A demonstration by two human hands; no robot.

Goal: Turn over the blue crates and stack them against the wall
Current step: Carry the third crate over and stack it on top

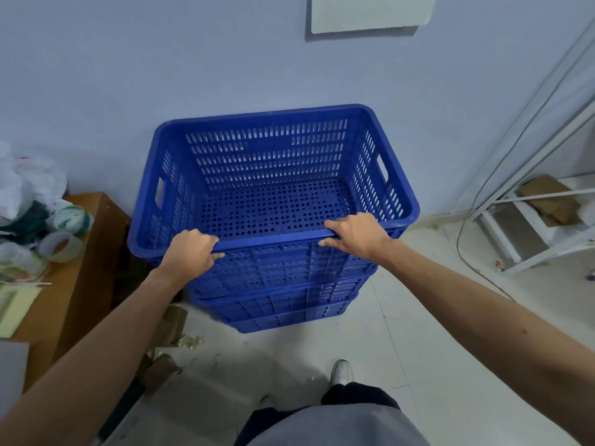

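Note:
A stack of blue perforated crates stands on the floor against the pale wall, open sides up. The top crate [273, 162] is nested into the lower crates [277, 304], whose rims show beneath it. My left hand [190, 252] grips the near rim of the top crate on the left. My right hand [354, 233] grips the same rim on the right, fingers curled over its edge. The top crate is empty inside.
A brown cardboard box [80, 275] with tape rolls [61, 246] and plastic bags sits just left of the stack. A white metal rack [531, 220] and a hanging cable stand at the right. Cardboard scraps [167, 342] litter the white tiled floor near my shoe [341, 371].

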